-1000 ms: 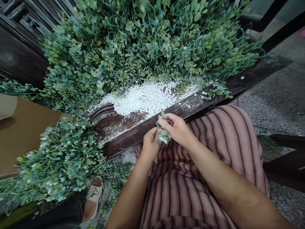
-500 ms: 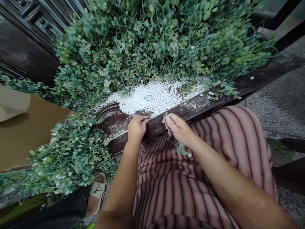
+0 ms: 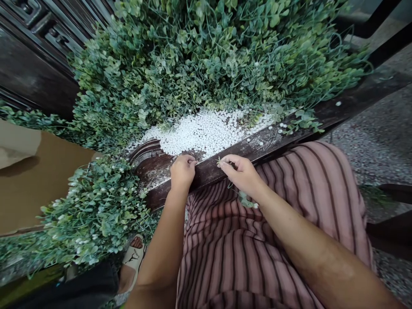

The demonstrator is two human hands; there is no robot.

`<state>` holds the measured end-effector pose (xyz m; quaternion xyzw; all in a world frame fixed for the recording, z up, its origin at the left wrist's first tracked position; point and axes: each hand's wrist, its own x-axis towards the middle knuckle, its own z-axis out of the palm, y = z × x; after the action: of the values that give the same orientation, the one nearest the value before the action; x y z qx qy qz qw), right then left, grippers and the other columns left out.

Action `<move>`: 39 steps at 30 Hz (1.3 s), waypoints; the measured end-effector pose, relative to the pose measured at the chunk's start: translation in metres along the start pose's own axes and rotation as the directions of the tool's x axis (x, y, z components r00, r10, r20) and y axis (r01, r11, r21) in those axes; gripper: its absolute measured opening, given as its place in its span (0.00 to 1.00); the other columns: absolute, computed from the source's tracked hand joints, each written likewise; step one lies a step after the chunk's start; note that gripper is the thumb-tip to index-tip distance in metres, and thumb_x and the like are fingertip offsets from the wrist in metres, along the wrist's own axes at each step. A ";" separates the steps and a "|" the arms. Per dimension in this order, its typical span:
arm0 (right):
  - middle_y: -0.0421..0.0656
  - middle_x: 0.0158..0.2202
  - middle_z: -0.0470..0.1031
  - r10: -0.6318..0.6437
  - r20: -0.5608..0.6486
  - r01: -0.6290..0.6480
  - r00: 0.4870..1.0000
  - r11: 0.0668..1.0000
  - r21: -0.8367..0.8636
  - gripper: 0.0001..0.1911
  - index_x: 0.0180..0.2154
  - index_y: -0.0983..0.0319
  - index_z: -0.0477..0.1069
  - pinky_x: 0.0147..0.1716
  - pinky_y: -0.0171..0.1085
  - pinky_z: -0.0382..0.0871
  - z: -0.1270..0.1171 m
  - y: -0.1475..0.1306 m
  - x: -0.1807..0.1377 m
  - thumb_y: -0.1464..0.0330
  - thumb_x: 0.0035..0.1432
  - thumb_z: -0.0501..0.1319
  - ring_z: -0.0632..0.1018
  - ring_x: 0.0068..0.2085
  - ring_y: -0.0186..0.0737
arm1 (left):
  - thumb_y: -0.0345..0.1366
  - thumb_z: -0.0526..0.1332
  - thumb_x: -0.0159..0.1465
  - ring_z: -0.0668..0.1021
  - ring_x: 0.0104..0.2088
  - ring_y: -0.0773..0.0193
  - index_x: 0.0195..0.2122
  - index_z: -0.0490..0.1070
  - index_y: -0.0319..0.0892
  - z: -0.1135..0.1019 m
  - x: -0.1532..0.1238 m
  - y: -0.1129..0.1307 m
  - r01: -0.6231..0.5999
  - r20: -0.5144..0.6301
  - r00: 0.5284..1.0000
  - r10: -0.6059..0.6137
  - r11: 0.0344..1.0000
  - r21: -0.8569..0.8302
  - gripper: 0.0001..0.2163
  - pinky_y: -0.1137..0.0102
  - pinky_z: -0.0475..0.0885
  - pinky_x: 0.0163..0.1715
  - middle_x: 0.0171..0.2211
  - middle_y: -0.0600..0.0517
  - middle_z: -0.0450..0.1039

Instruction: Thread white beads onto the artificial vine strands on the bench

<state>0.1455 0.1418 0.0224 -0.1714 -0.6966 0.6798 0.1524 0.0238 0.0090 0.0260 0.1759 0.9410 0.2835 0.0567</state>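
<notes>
Right hand [image 3: 243,174]: thumb and forefinger are pressed together on the thin stem of a sprig [image 3: 246,200], whose tip shows above the fingers at the bench edge while its small leaves hang below the wrist over the striped cloth [image 3: 257,249]; left hand [image 3: 182,171]: fingers are curled in toward the thumb at the near fringe of the white beads [image 3: 206,131], and whether a bead is pinched cannot be told; sprig is judged very light, soft and springy, apparently plastic, and best taken by the stem near its end, since the leaves are likely to bend or pull off; beads are judged tiny, smooth and prone to roll, to be taken singly at the fingertips; beads are heaped on the dark wooden bench [image 3: 154,169], close to its front edge, over which strays may be knocked; room is bounded behind by the large heap of greenery [image 3: 199,60] and on the left by a smaller heap [image 3: 93,206]; open room is left over the lap.
</notes>
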 end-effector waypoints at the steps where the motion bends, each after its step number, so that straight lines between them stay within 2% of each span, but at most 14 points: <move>1: 0.38 0.23 0.65 -0.011 -0.003 0.011 1.000 1.000 0.007 0.11 0.25 0.63 0.66 0.29 0.32 0.60 0.000 0.000 0.000 0.63 0.54 0.55 0.66 0.28 0.33 | 0.31 0.61 0.50 0.70 0.25 0.65 0.22 0.71 0.43 0.000 -0.001 0.002 0.032 0.011 0.999 -0.031 0.996 -0.085 0.02 0.69 0.63 0.31 0.22 0.53 0.70; 3: 0.39 0.25 0.67 -0.035 0.020 0.035 0.999 0.999 0.012 0.12 0.27 0.63 0.67 0.31 0.33 0.61 0.000 -0.001 -0.002 0.63 0.56 0.53 0.67 0.30 0.34 | 0.32 0.63 0.49 0.70 0.23 0.68 0.22 0.71 0.42 -0.001 -0.005 0.008 0.115 0.061 0.993 -0.099 0.927 -0.358 0.01 0.71 0.64 0.29 0.21 0.54 0.70; 4: 0.39 0.25 0.67 -0.047 0.046 0.046 0.998 0.999 0.014 0.13 0.28 0.63 0.67 0.32 0.33 0.61 0.000 -0.002 -0.003 0.62 0.57 0.52 0.67 0.30 0.34 | 0.33 0.64 0.49 0.70 0.23 0.69 0.23 0.71 0.41 -0.003 -0.009 0.012 0.159 0.109 0.987 -0.120 0.842 -0.515 0.03 0.72 0.64 0.28 0.21 0.54 0.70; 6: 0.39 0.25 0.66 -0.070 0.095 0.069 0.993 0.997 0.017 0.14 0.28 0.63 0.66 0.31 0.33 0.61 0.000 -0.004 -0.005 0.61 0.60 0.50 0.66 0.29 0.33 | 0.35 0.66 0.47 0.70 0.23 0.72 0.26 0.71 0.40 -0.005 -0.019 0.020 0.255 0.235 0.965 -0.114 0.604 -0.755 0.07 0.75 0.65 0.26 0.23 0.54 0.71; 8: 0.38 0.24 0.64 -0.089 0.115 0.087 0.989 0.996 0.025 0.13 0.27 0.63 0.64 0.30 0.32 0.60 0.000 -0.008 -0.007 0.63 0.60 0.50 0.66 0.28 0.32 | 0.36 0.69 0.45 0.71 0.23 0.75 0.29 0.72 0.39 -0.006 -0.031 0.026 0.355 0.358 0.931 -0.069 0.394 -0.848 0.11 0.77 0.66 0.26 0.23 0.55 0.71; 9: 0.38 0.24 0.64 -0.098 0.112 0.096 0.989 0.995 0.029 0.13 0.26 0.63 0.64 0.30 0.31 0.60 0.000 -0.009 -0.007 0.64 0.59 0.51 0.66 0.28 0.32 | 0.36 0.69 0.44 0.70 0.22 0.76 0.29 0.72 0.39 -0.005 -0.036 0.029 0.397 0.403 0.914 -0.051 0.320 -0.860 0.12 0.78 0.67 0.26 0.23 0.56 0.71; 13: 0.38 0.23 0.65 -0.132 0.075 0.130 0.988 0.991 0.031 0.10 0.26 0.63 0.65 0.29 0.31 0.61 0.002 -0.012 -0.009 0.67 0.57 0.52 0.66 0.27 0.31 | 0.33 0.70 0.44 0.69 0.22 0.78 0.29 0.71 0.39 0.002 -0.047 0.034 0.499 0.503 0.864 -0.021 0.168 -0.850 0.12 0.81 0.66 0.24 0.22 0.57 0.68; 21: 0.40 0.26 0.69 -0.199 0.020 0.200 0.980 0.976 -0.083 0.08 0.28 0.63 0.66 0.32 0.32 0.62 0.004 -0.009 -0.012 0.69 0.56 0.53 0.69 0.29 0.33 | 0.30 0.69 0.44 0.66 0.21 0.79 0.26 0.68 0.39 0.011 -0.050 0.037 0.561 0.562 0.827 0.016 0.046 -0.826 0.11 0.83 0.64 0.23 0.19 0.58 0.64; 28: 0.40 0.26 0.69 -0.260 -0.049 0.249 0.964 0.955 -0.159 0.07 0.28 0.62 0.66 0.33 0.32 0.63 0.005 -0.008 -0.013 0.70 0.57 0.52 0.70 0.30 0.34 | 0.30 0.67 0.48 0.65 0.20 0.78 0.25 0.66 0.40 0.012 -0.051 0.039 0.575 0.576 0.818 -0.007 0.048 -0.817 0.09 0.81 0.65 0.23 0.20 0.59 0.63; 34: 0.40 0.27 0.70 -0.286 -0.069 0.272 0.956 0.948 -0.165 0.07 0.28 0.63 0.66 0.32 0.32 0.63 0.006 -0.007 -0.013 0.70 0.57 0.53 0.70 0.29 0.33 | 0.28 0.69 0.45 0.66 0.20 0.79 0.25 0.67 0.38 0.013 -0.049 0.041 0.574 0.573 0.819 0.023 -0.043 -0.818 0.10 0.84 0.64 0.22 0.18 0.59 0.64; 39: 0.41 0.27 0.70 -0.311 -0.098 0.292 0.945 0.941 -0.170 0.07 0.28 0.63 0.66 0.33 0.32 0.64 0.007 -0.006 -0.013 0.70 0.57 0.52 0.71 0.30 0.33 | 0.29 0.69 0.47 0.67 0.20 0.79 0.26 0.67 0.37 0.013 -0.049 0.041 0.567 0.565 0.824 0.046 -0.034 -0.823 0.10 0.85 0.64 0.22 0.18 0.58 0.65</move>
<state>0.1534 0.1293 0.0280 -0.1155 -0.7540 0.5809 0.2841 0.0848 0.0297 0.0377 -0.0467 0.4461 0.7872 0.4233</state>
